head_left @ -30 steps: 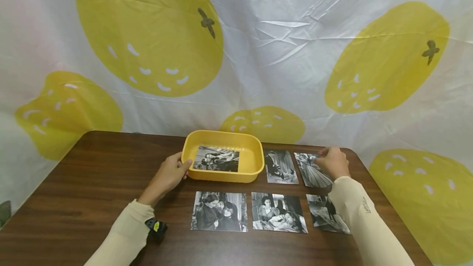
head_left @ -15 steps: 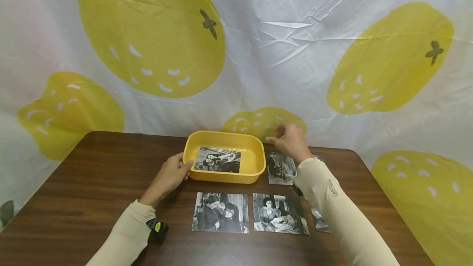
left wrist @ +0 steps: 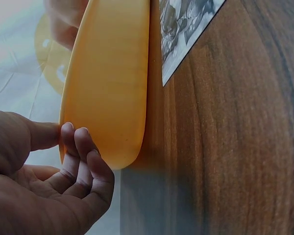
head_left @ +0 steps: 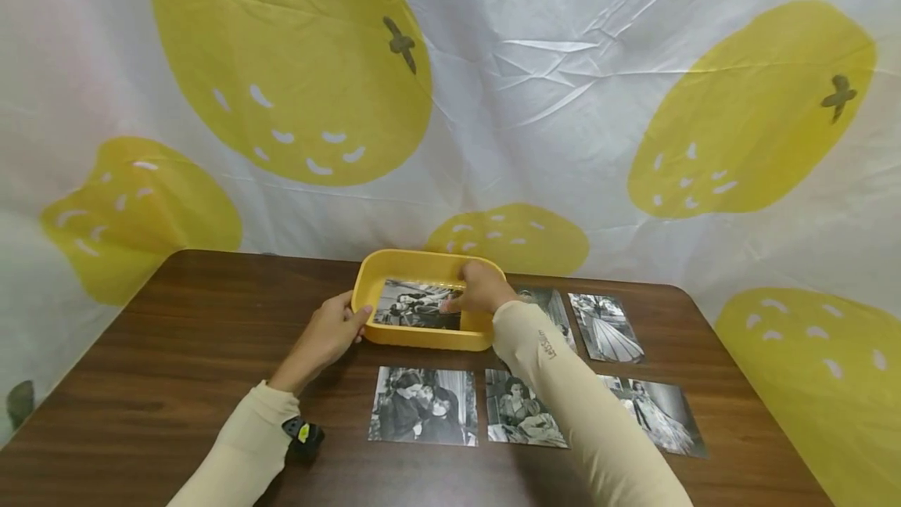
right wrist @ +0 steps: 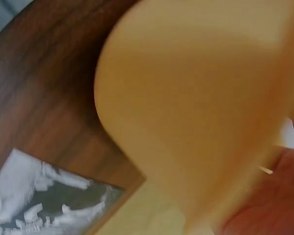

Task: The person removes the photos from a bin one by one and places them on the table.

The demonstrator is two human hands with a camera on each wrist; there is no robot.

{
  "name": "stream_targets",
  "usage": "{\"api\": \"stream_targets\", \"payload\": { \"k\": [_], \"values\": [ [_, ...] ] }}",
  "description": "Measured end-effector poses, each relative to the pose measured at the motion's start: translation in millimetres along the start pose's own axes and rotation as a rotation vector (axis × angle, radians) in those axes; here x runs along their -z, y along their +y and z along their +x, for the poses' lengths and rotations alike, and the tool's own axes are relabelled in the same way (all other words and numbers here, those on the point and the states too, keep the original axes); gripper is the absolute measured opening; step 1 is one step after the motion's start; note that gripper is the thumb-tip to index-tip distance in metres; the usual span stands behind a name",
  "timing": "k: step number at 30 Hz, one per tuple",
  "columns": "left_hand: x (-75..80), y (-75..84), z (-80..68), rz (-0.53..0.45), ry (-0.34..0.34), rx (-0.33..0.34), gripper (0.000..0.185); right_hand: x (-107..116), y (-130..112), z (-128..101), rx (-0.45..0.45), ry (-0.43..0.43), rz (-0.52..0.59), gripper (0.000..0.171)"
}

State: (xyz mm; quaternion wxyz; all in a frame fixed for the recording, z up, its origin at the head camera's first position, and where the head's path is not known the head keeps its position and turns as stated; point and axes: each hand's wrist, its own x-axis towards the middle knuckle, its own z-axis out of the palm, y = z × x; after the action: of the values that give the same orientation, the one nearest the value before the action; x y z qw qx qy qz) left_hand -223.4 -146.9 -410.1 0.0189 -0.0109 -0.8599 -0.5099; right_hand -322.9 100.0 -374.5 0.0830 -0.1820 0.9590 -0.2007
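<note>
A yellow plastic tray (head_left: 425, 338) sits at the back middle of the table, with a black-and-white photo print (head_left: 415, 307) lying inside. My left hand (head_left: 327, 337) holds the tray's left end, thumb over the rim and fingers against the outer wall, as the left wrist view shows with the hand (left wrist: 71, 181) at the tray's edge (left wrist: 108, 98). Into the tray's right side reaches my right hand (head_left: 482, 289), its thumb at the print's right edge and apart from the index finger. The other fingertips are hidden. The tray wall (right wrist: 186, 98) fills much of the right wrist view.
Several prints lie on the wooden table (head_left: 211, 319): a back right print (head_left: 605, 327), one partly behind my right sleeve (head_left: 549, 307), and a front row with a left print (head_left: 422, 405), middle print (head_left: 524, 409) and right print (head_left: 662, 417). A lemon-patterned cloth (head_left: 528, 100) hangs behind.
My right hand has moved left from the back right print, over the neighbouring print, and down into the tray. The left hand has stayed on the tray's left end.
</note>
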Motion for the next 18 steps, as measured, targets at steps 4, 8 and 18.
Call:
{"api": "stream_targets", "payload": {
  "k": [4, 8, 18],
  "values": [
    [-0.3, -0.3, -0.1, -0.006, 0.001, 0.001, 0.033, -14.4, -1.2, 7.9, 0.005, -0.044, -0.037, 0.058],
    [-0.6, -0.5, 0.0, -0.009, 0.002, -0.002, 0.033, -19.3, -5.4, 11.0, -0.011, -0.060, -0.087, 0.067],
    [-2.0, -0.2, -0.5, -0.002, 0.013, 0.007, 0.033, -23.9, -10.7, 10.1, -0.060, -0.051, -0.144, 0.085]
  ]
}}
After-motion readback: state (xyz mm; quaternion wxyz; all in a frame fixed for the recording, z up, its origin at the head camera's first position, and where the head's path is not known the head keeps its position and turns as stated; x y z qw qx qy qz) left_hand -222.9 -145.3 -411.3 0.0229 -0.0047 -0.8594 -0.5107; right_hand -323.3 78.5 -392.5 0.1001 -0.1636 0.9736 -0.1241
